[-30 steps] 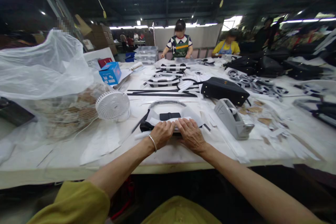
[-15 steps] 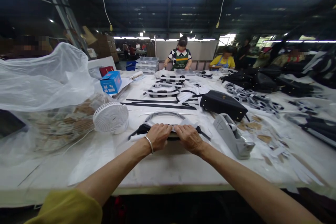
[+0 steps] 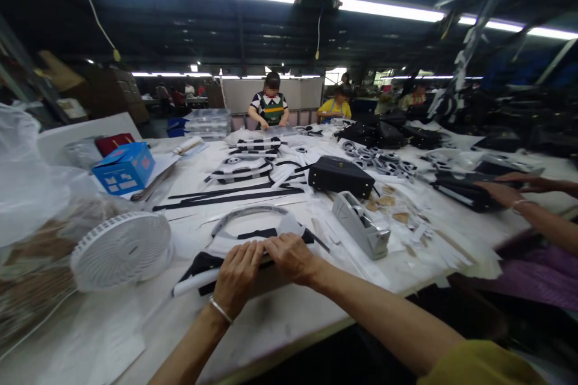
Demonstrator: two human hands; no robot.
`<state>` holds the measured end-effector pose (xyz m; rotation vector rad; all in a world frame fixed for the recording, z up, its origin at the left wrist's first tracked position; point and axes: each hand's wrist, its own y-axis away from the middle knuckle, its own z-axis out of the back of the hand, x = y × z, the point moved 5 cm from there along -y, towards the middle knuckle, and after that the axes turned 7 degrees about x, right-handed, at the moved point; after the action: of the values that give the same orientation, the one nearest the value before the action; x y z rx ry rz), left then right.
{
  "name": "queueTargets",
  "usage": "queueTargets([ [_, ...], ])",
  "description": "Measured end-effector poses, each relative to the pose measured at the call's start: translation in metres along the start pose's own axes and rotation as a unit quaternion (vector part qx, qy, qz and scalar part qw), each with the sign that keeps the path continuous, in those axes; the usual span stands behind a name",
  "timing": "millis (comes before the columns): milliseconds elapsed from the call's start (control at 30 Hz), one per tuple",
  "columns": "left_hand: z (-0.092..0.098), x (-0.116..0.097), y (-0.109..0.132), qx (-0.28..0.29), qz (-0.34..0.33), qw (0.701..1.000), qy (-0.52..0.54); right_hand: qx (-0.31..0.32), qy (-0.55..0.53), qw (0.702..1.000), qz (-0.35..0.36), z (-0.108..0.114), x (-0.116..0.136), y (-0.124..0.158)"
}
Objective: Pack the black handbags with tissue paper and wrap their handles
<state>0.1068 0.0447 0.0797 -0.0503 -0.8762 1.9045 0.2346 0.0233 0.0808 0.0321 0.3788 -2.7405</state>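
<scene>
A person's left hand (image 3: pixel 239 274) and right hand (image 3: pixel 291 257), fingers pressed together, grip the near edge of a black-and-white bag (image 3: pixel 257 233) on a white table (image 3: pixel 271 328). The bag lies between a white fan (image 3: pixel 121 251) and a grey tape dispenser (image 3: pixel 360 225); the thumbs are hidden.

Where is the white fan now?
In the head view, the white fan is on the table at left, nearer than the blue box and left of the left hand.
</scene>
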Motion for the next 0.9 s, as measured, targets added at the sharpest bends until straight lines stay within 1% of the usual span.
queueTargets([
  [100,0.007,0.002,0.004,-0.009,-0.015,1.000,0.013,-0.026,-0.009,1.000,-0.014,-0.002,0.011,0.002],
  [167,0.011,0.003,0.008,-0.012,-0.021,1.000,0.017,-0.043,-0.037,0.998,-0.019,0.004,0.019,0.005],
  [200,0.012,0.003,0.010,-0.012,-0.023,0.999,0.018,-0.056,-0.064,0.996,-0.014,0.011,0.021,0.008],
  [267,0.016,0.005,0.016,-0.016,-0.017,0.999,0.022,-0.100,-0.128,0.987,0.007,0.036,0.020,0.017],
  [300,0.018,0.007,0.018,-0.016,-0.010,1.000,0.024,-0.132,-0.157,0.979,0.014,0.052,0.013,0.023],
  [333,0.020,0.009,0.020,-0.014,-0.002,1.000,0.025,-0.169,-0.179,0.969,0.008,0.068,0.001,0.032],
  [367,0.021,0.012,0.022,-0.010,0.007,1.000,0.026,-0.207,-0.195,0.959,-0.018,0.083,-0.016,0.042],
  [400,0.023,0.015,0.023,-0.007,0.017,0.999,0.026,-0.244,-0.211,0.944,-0.064,0.095,-0.038,0.053],
  [433,0.025,0.019,0.024,-0.004,0.029,0.999,0.025,-0.269,-0.231,0.926,-0.129,0.101,-0.062,0.066],
  [467,0.026,0.022,0.024,-0.003,0.040,0.999,0.023,-0.281,-0.249,0.905,-0.200,0.101,-0.086,0.080],
  [500,0.028,0.026,0.024,-0.005,0.051,0.999,0.019,-0.269,-0.261,0.889,-0.261,0.095,-0.106,0.093],
  [533,0.029,0.031,0.025,-0.007,0.062,0.998,0.014,-0.240,-0.266,0.883,-0.303,0.085,-0.121,0.104],
  [567,0.030,0.035,0.025,-0.010,0.072,0.997,0.009,-0.194,-0.267,0.887,-0.323,0.071,-0.131,0.113],
  [633,0.030,0.043,0.027,-0.012,0.089,0.996,0.001,-0.080,-0.250,0.914,-0.308,0.036,-0.133,0.125],
  [700,0.028,0.051,0.030,-0.010,0.112,0.994,-0.002,0.023,-0.207,0.941,-0.269,0.003,-0.124,0.130],
  [733,0.027,0.054,0.032,-0.008,0.123,0.992,-0.001,0.062,-0.180,0.948,-0.254,-0.010,-0.118,0.131],
  [800,0.024,0.059,0.037,0.001,0.143,0.990,0.005,0.112,-0.135,0.954,-0.242,-0.029,-0.112,0.130],
  [833,0.022,0.061,0.039,0.004,0.152,0.988,0.008,0.125,-0.122,0.955,-0.238,-0.034,-0.111,0.128],
  [900,0.019,0.062,0.044,0.003,0.166,0.986,0.010,0.131,-0.106,0.958,-0.233,-0.041,-0.113,0.123],
])
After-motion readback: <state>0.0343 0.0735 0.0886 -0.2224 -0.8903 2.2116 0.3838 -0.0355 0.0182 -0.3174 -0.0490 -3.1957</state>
